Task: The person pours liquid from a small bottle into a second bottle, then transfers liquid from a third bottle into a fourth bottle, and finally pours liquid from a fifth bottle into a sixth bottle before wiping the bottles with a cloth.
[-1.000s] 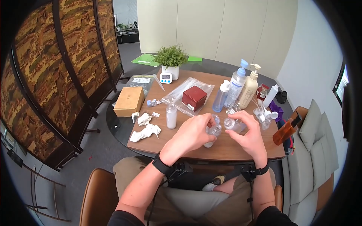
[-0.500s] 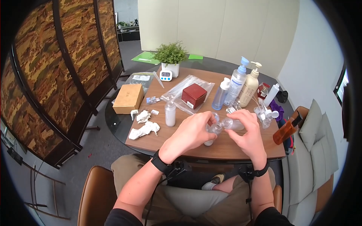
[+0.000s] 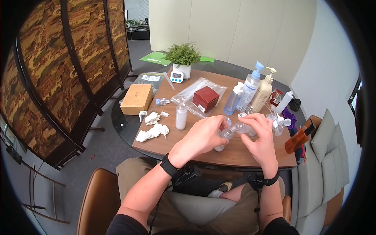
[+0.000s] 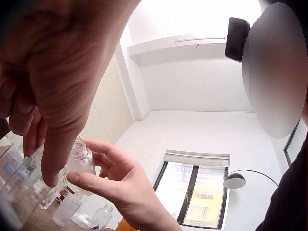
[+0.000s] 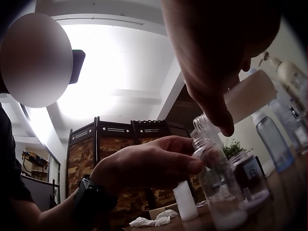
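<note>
My left hand grips a clear bottle near its threaded neck, and the bottle stands upright on the table with a little whitish content at its base. In my right hand a frosted bottle is pinched between thumb and fingers. It is tipped to the left, its threaded neck right at the mouth of the clear bottle. The left wrist view shows my right thumb and fingers on either side of the tipped bottle. Close behind the clear bottle is a clear wide-mouthed container, partly hidden by my left hand in the head view.
A third bottle with whitish content stands left of my hands, near crumpled tissues. Behind are a dark red box on a plastic bag, a blue foam bottle and tall pump bottles. An amber bottle stands at right.
My right hand has tipped the frosted bottle further left, bringing its neck to the clear bottle's mouth. The left hand keeps its grip. The head view has shifted slightly.
</note>
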`<move>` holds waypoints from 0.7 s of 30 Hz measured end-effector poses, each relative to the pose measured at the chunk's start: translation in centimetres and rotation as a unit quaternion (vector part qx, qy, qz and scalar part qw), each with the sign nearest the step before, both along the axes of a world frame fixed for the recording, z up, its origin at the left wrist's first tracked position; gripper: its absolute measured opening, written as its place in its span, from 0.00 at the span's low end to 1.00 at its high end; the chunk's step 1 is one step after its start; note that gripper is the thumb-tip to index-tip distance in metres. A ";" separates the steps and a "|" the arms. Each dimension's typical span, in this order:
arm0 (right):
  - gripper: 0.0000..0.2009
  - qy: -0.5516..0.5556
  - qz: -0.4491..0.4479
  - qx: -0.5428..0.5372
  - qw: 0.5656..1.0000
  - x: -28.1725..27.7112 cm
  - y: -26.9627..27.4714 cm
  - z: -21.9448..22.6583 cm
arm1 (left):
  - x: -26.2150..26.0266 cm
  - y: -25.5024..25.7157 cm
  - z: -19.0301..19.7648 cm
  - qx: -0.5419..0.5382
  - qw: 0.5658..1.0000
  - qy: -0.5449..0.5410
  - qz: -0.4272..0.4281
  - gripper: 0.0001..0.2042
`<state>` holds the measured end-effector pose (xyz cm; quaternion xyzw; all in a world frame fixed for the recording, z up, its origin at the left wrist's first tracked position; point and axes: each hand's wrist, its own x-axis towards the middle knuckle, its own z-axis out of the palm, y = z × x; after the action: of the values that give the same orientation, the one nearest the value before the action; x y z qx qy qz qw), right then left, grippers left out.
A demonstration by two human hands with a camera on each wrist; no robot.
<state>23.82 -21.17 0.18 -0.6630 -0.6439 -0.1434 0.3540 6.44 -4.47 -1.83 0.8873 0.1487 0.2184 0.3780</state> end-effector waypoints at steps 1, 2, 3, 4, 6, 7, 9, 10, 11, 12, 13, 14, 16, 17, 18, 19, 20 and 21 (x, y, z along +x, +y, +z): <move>0.22 -0.005 -0.004 0.000 1.000 0.0 0.0 0.0 | 0.0 0.0 0.1 -0.002 1.000 0.001 0.000 0.22; 0.22 -0.006 -0.003 0.000 1.000 -0.1 0.0 0.0 | 0.0 0.0 0.1 -0.002 1.000 0.001 0.001 0.22; 0.22 -0.008 -0.004 0.000 1.000 -0.1 0.0 0.1 | 0.0 0.0 0.0 -0.004 1.000 0.001 0.000 0.22; 0.22 -0.010 -0.006 0.000 1.000 -0.2 0.0 0.2 | 0.0 0.1 0.0 -0.006 1.000 0.001 -0.002 0.22; 0.22 -0.012 -0.005 0.001 1.000 -0.1 0.0 0.2 | 0.1 0.1 0.1 -0.006 1.000 0.003 -0.001 0.23; 0.23 -0.013 -0.006 0.002 1.000 -0.1 0.0 0.1 | 0.1 0.1 0.1 -0.007 1.000 0.006 -0.001 0.23; 0.23 -0.014 -0.008 0.001 1.000 -0.3 0.0 0.3 | 0.1 0.1 0.0 -0.004 1.000 0.005 0.000 0.23; 0.23 -0.015 -0.011 0.001 1.000 -0.3 -0.1 0.3 | 0.1 0.1 0.0 -0.002 1.000 0.005 0.000 0.23; 0.23 -0.015 -0.010 0.000 1.000 -0.4 -0.1 0.4 | 0.1 0.1 0.0 -0.002 1.000 0.005 0.001 0.23; 0.23 -0.020 -0.011 0.001 1.000 -0.4 -0.1 0.4 | 0.1 0.1 0.0 -0.001 1.000 0.006 0.002 0.24; 0.23 -0.025 -0.013 0.001 1.000 -0.5 -0.1 0.5 | 0.1 0.0 0.0 0.001 1.000 0.007 0.004 0.24; 0.23 -0.025 -0.012 0.001 1.000 -0.5 -0.1 0.5 | 0.1 0.1 0.0 0.000 1.000 0.006 0.005 0.24; 0.23 -0.028 -0.015 0.001 0.999 -0.5 -0.1 0.5 | 0.1 0.1 0.0 -0.001 1.000 0.004 0.002 0.24; 0.23 -0.029 -0.015 0.001 0.999 -0.6 -0.1 0.5 | 0.1 0.1 0.0 -0.001 1.000 0.004 0.002 0.24; 0.24 -0.030 -0.015 0.002 0.999 -0.6 -0.1 0.6 | 0.1 0.1 -0.1 -0.001 1.000 0.004 0.003 0.24; 0.24 -0.031 -0.015 0.003 0.999 -0.6 -0.2 0.6 | 0.1 0.1 -0.1 -0.002 1.000 0.003 0.003 0.24; 0.24 -0.031 -0.014 0.003 0.999 -0.7 -0.2 0.6 | 0.1 0.1 -0.1 -0.002 1.000 0.003 0.004 0.24; 0.24 -0.031 -0.015 0.002 0.999 -0.7 -0.2 0.6 | 0.2 0.1 -0.2 -0.004 1.000 0.001 0.003 0.24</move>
<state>23.11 -21.34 0.82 -0.6670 -0.6443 -0.1705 0.3330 6.60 -4.38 -2.00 0.8854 0.1527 0.2180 0.3811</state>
